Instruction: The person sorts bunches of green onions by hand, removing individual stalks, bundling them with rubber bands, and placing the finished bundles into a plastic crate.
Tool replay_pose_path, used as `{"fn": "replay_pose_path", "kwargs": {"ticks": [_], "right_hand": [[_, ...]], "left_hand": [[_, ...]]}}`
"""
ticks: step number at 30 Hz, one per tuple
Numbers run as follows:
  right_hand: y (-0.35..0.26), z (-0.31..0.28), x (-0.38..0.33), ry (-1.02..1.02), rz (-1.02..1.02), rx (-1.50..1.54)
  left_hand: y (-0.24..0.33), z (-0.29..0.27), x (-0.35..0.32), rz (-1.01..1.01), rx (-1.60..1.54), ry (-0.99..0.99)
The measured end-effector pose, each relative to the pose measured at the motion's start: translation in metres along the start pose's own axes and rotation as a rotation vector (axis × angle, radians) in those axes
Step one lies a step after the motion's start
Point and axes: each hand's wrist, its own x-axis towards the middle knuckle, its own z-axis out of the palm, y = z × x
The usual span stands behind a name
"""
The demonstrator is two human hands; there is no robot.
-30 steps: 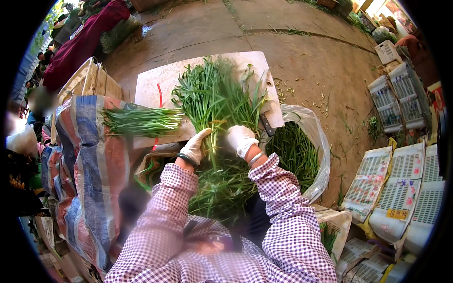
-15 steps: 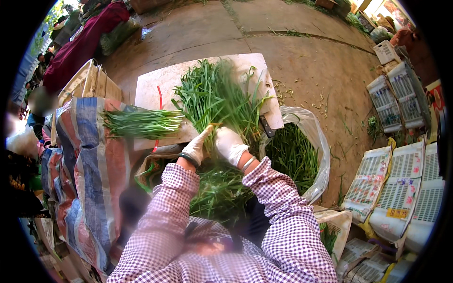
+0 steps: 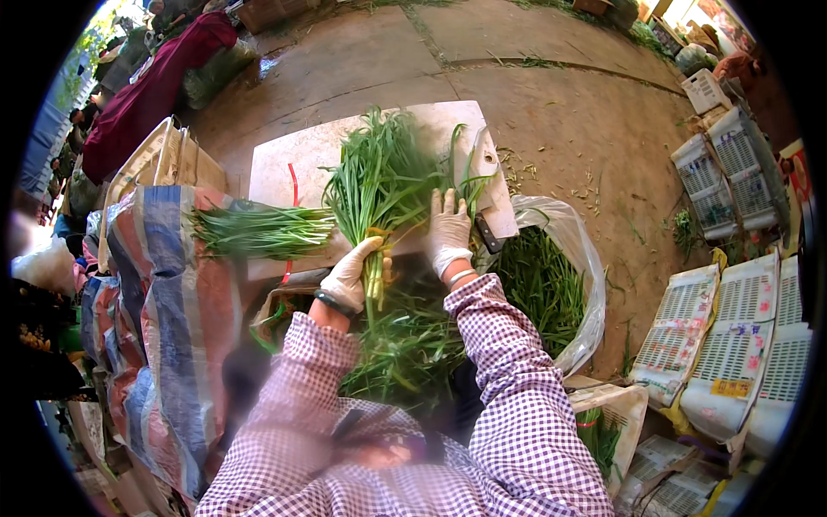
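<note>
My left hand (image 3: pixel 349 274), in a white glove, is closed round the pale stem end of a bunch of garlic chives (image 3: pixel 369 185). The leaves fan away from me over a whitish board (image 3: pixel 276 164). A yellowish strand shows round the stems just above my fingers; whether it is a tie I cannot tell. My right hand (image 3: pixel 450 233), also gloved, lies with fingers stretched out on the board, beside loose leaves at the bunch's right. Close to it is a knife (image 3: pixel 488 233) with a dark handle. Another bunch (image 3: pixel 267 231) lies on the left, white stems toward the middle.
Loose greens (image 3: pixel 401 345) fill the space below the board. A clear plastic bag (image 3: pixel 594 302) of greens stands at the right. Striped sheeting (image 3: pixel 194 327) covers something on the left, before a cream crate (image 3: pixel 202 164). Several white slatted crates (image 3: pixel 680 319) are at far right.
My hands have parted. The right one has left the stems and moved up and right, its fingers opening out. My left hand has drawn slightly back toward me, holding the bunch.
</note>
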Motion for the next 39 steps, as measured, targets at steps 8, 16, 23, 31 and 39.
{"fn": "replay_pose_path", "kwargs": {"ticks": [8,16,23,31,39], "right_hand": [[0.036,0.012,0.024,0.145,0.113,0.073],[0.017,-0.034,0.011,-0.051,0.136,0.002],[-0.022,-0.106,-0.065,-0.266,-0.147,0.466],[-0.074,-0.066,-0.113,-0.64,-0.071,1.902],[-0.08,-0.122,-0.129,-0.257,-0.066,1.881]], "left_hand": [[-0.003,-0.014,-0.09,-0.087,0.087,-0.152],[0.013,-0.035,-0.136,0.06,0.194,-0.083],[0.002,-0.033,-0.13,0.141,0.197,-0.131],[-0.09,-0.072,-0.082,0.271,0.951,-0.13],[-0.072,-0.031,-0.091,0.402,0.783,-0.418]]}}
